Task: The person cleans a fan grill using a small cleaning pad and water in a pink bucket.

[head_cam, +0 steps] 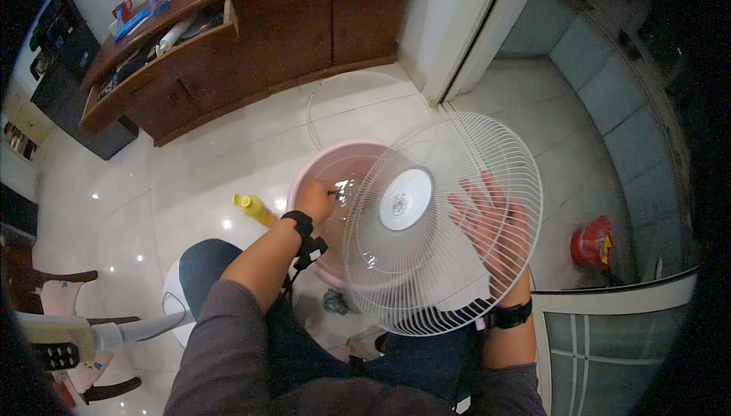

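A white wire fan grille (365,233) with a round centre cap (406,199) is tilted over the right part of a pink plastic basin (302,173), which holds clear liquid. Behind the wires, my right hand (494,227) has its fingers spread against the grille's far side. My left hand (317,202) is curled over the basin's left inner side, around a small dark item that is mostly hidden. Black bands circle both wrists. A yellow squeeze bottle (257,210) with its cap flipped up stands on the floor, left of the basin.
A fan stand (134,327) is at the lower left, near wooden chair legs. Ahead stands a brown wooden cabinet (291,33) with a drawer pulled out. A red container (591,243) lies beyond the sliding door frame at right. A dark crumpled item (335,302) is below the basin.
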The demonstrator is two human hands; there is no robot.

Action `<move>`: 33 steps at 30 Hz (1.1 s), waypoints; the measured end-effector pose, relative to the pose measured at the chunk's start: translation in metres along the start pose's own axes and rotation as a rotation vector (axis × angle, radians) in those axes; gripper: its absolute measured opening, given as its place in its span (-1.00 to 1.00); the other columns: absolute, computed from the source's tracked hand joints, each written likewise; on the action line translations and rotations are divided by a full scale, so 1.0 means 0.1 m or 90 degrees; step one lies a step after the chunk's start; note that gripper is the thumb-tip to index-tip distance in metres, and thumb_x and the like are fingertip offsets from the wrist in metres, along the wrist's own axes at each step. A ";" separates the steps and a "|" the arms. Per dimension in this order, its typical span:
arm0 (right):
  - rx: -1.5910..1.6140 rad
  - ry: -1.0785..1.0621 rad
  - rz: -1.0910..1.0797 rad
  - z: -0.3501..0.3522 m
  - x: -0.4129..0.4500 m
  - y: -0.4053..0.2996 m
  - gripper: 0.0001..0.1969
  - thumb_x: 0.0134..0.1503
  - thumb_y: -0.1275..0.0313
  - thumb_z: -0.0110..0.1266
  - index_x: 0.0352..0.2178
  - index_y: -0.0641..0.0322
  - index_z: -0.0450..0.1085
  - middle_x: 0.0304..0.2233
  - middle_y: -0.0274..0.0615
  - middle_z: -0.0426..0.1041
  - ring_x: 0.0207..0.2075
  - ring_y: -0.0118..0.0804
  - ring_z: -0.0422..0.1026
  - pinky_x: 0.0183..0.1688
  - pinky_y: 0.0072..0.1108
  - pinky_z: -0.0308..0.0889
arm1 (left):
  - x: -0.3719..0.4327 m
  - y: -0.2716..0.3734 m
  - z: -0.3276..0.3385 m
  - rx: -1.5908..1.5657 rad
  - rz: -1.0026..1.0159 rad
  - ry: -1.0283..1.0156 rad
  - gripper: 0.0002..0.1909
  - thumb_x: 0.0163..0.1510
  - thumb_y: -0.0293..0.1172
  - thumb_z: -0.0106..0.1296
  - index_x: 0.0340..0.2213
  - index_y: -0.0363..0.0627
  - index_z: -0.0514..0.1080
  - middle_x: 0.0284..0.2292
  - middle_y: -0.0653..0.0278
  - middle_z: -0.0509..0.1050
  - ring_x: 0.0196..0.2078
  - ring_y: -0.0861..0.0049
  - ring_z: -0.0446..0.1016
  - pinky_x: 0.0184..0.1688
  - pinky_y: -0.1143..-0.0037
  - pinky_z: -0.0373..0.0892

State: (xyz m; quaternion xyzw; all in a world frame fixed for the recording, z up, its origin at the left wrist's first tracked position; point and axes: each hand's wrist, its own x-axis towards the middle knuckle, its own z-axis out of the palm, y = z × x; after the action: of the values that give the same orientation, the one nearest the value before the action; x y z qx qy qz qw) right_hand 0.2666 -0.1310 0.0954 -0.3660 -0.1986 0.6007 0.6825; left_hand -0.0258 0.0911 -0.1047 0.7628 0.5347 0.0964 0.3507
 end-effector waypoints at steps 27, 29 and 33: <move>0.019 0.164 -0.015 -0.46 -0.08 0.06 -0.30 0.27 0.14 -0.19 0.31 0.22 -0.17 0.32 0.23 -0.15 0.33 0.20 -0.08 0.32 -0.01 -0.09 | 0.35 -1.25 1.49 0.133 -0.159 -0.219 -0.53 -0.04 -0.59 0.09 -0.03 -0.19 0.36 0.06 -0.23 0.25 0.08 -0.12 0.31 0.13 0.21 0.31; 0.024 0.162 -0.023 -0.49 -0.13 0.04 -0.30 0.27 0.13 -0.19 0.31 0.22 -0.17 0.32 0.23 -0.15 0.33 0.20 -0.08 0.32 -0.01 -0.09 | 0.44 -0.78 1.09 0.168 -0.105 -0.247 -0.64 -0.04 -0.56 0.11 -0.14 -0.22 0.42 0.08 -0.22 0.23 0.04 -0.12 0.34 0.09 0.22 0.35; 0.036 0.132 -0.022 -0.44 -0.15 0.04 -0.30 0.27 0.13 -0.18 0.31 0.22 -0.17 0.32 0.23 -0.15 0.33 0.20 -0.08 0.32 -0.01 -0.09 | 0.45 0.01 0.12 0.152 0.002 -0.249 -0.73 -0.08 -0.47 0.20 -0.31 -0.27 0.40 -0.21 -0.04 0.48 -0.24 0.10 0.50 -0.12 0.34 0.44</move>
State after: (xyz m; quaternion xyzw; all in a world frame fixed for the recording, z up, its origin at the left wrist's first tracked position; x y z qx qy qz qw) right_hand 0.2922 -0.1569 0.0657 -0.4032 -0.1158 0.5529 0.7200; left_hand -0.0006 0.1259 -0.1232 0.8040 0.4630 -0.1166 0.3544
